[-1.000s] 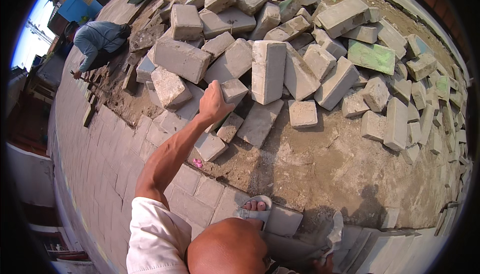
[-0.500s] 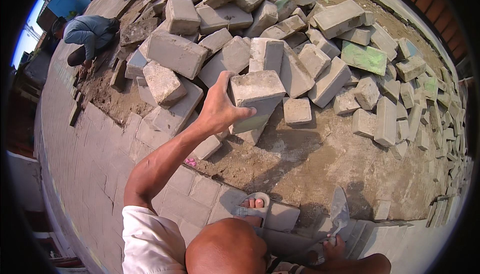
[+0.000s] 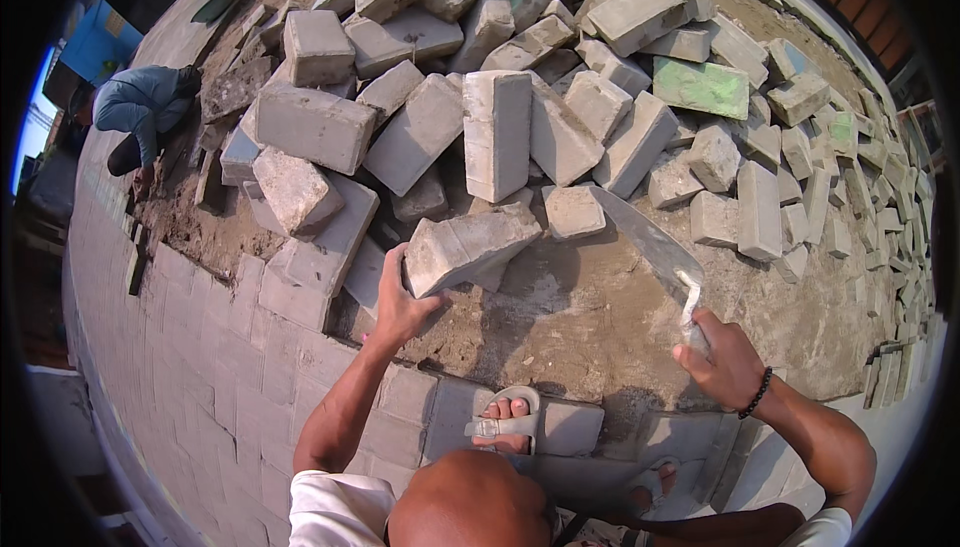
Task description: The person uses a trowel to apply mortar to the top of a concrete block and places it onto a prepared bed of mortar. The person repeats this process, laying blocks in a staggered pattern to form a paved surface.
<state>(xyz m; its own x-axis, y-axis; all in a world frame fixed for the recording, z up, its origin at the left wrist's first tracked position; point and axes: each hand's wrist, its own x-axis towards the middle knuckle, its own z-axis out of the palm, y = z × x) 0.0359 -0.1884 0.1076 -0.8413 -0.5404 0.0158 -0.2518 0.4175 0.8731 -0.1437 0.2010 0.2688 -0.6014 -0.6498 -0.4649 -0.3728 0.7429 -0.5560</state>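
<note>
Grip: left hand [image 3: 400,309] pinches one end of a grey concrete block [image 3: 465,250], thumb underneath, fingers over the near side.
Block: held tilted before the heap's near edge, long face up; contact with the block below it cannot be told.
Trowel: right hand [image 3: 725,362], a beaded bracelet [image 3: 757,392] at its wrist, closes around the handle; the steel trowel [image 3: 650,242] points forward, tip overlapping a small block [image 3: 573,212] in view, touch uncertain.
Footing: a sandal [image 3: 505,425] with bare toes stands at the paving's edge, beside bare sand.
Heap: loose blocks [image 3: 430,132] lean at all angles, one upright [image 3: 497,137], one green-faced [image 3: 702,88].
Beyond: a co-worker [image 3: 145,102] in blue-grey bends low at far left.
Risk: weight hanging beyond a one-handed end grip could twist the block free, toward exposed toes; a knock could topple the upright one.
Half a second on: the block has come lower, turned from end-up to lengthwise; the trowel, earlier down by the other foot, is raised forward.
</note>
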